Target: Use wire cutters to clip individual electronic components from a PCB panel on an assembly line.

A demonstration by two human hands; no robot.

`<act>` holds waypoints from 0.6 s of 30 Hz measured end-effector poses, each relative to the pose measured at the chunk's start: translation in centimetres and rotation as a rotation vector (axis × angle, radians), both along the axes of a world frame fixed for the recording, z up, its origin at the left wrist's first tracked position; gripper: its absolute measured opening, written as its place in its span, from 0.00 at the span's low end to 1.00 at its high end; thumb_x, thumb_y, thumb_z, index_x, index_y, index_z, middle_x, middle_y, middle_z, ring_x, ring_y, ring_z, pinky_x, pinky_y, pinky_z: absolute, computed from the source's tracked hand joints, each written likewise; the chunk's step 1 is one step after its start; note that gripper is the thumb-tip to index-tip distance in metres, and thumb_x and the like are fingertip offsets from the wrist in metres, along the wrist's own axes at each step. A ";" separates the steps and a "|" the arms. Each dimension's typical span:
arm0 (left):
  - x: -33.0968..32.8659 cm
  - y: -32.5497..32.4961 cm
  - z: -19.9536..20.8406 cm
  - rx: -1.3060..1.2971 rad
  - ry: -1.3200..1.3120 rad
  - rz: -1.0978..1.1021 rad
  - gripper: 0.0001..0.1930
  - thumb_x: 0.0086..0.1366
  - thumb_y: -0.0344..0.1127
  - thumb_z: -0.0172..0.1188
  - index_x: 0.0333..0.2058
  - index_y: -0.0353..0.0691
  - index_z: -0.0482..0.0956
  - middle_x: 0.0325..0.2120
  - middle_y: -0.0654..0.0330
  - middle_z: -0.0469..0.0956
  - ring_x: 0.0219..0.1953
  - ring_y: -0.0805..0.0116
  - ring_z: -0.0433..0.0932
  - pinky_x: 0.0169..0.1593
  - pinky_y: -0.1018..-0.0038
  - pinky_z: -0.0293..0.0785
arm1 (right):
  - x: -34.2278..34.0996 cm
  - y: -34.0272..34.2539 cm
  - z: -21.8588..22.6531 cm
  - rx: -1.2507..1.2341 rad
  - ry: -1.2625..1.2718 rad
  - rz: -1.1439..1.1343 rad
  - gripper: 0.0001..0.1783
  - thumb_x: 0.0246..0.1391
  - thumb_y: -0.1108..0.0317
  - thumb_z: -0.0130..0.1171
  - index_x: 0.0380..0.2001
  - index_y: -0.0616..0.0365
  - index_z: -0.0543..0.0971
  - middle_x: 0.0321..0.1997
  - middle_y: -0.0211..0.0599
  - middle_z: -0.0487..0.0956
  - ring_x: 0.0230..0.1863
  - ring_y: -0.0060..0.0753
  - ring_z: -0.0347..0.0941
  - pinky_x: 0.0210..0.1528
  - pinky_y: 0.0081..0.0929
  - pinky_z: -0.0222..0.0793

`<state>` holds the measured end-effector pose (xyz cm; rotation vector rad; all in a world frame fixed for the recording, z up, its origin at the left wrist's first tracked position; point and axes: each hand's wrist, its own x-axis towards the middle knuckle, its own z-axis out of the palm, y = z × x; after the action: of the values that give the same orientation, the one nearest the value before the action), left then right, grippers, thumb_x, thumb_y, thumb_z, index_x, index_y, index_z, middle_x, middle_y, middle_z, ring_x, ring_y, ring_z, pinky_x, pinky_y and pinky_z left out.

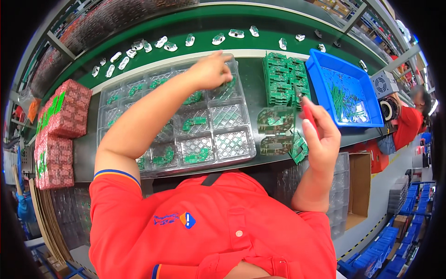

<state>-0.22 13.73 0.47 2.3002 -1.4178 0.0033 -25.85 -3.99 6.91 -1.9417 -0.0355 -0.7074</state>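
My left hand (211,70) reaches over the far right corner of a clear plastic compartment tray (253,148), its fingers curled downward. Green shows in the compartment right below them, but whether the fingers grip it is hidden. Small green circuit boards (195,123) lie in several compartments. My right hand (324,137) is closed around a red-handled hand tool (308,116), its dark tip pointing up and away from me; the tool's exact kind is unclear. Left of this hand lie brownish board panels (276,130) and a loose green board (298,149) near the table's front edge.
Stacked green board panels (278,76) stand beside a blue bin (371,122) holding thin green strips. Pink bubble-wrapped bundles (65,111) sit at the left. Small white parts (218,38) lie along a green conveyor (200,23) behind. A co-worker in red (406,123) is at far right.
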 end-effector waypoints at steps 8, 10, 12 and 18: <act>-6.9 -0.5 5.2 -0.163 0.645 -0.162 0.10 0.61 0.37 0.54 0.33 0.36 0.79 0.38 0.57 0.77 0.41 0.69 0.74 0.47 0.73 0.69 | 0.3 0.1 -1.8 0.165 0.204 0.098 0.20 0.50 0.75 0.53 0.49 0.67 0.71 0.42 0.36 0.72 0.43 0.25 0.69 0.47 0.20 0.62; -9.9 -0.5 7.6 -0.095 0.790 -0.141 0.11 0.61 0.37 0.55 0.31 0.34 0.77 0.24 0.65 0.76 0.29 0.79 0.73 0.36 0.80 0.70 | 0.8 0.2 -2.0 0.093 0.164 0.094 0.21 0.50 0.75 0.53 0.49 0.67 0.71 0.42 0.36 0.72 0.43 0.25 0.69 0.47 0.20 0.63; -10.2 -0.6 7.6 -0.181 0.623 -0.156 0.09 0.61 0.35 0.56 0.30 0.34 0.77 0.19 0.67 0.73 0.23 0.81 0.71 0.29 0.81 0.69 | 1.0 0.2 -1.9 0.022 0.123 0.098 0.21 0.50 0.74 0.52 0.49 0.67 0.71 0.43 0.37 0.72 0.43 0.25 0.69 0.46 0.20 0.63; -9.4 0.5 6.1 -0.417 0.772 -0.170 0.08 0.62 0.34 0.53 0.31 0.35 0.75 0.25 0.68 0.72 0.27 0.81 0.68 0.33 0.81 0.66 | 0.2 0.2 -4.6 0.484 0.222 0.338 0.21 0.52 0.65 0.51 0.48 0.65 0.70 0.37 0.43 0.73 0.30 0.23 0.68 0.29 0.15 0.62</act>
<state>-9.60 14.22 6.53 1.5672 -1.0597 -0.5280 -25.65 -3.81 2.35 -1.4870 -0.0493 -0.2419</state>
